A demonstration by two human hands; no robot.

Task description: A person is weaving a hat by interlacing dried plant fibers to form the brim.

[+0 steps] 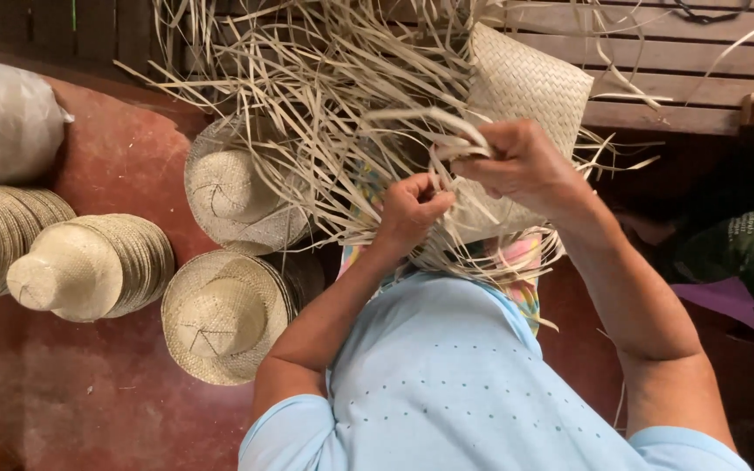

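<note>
Left hand (412,212) and right hand (517,166) both pinch pale straw strips (342,105) of a half-woven piece (525,83); 2 finished hats (224,314) lie beside.

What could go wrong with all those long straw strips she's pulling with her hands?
The loose strips fan out in a thick tangle, so they might knot together or one might snap where the right hand pulls a bunch tight. The left hand pinches the woven piece at its edge; if that grip slips, the weave there could loosen. Thin strip edges might also scratch the fingers. Stray ends hang over the finished hats, and could snag them.
</note>
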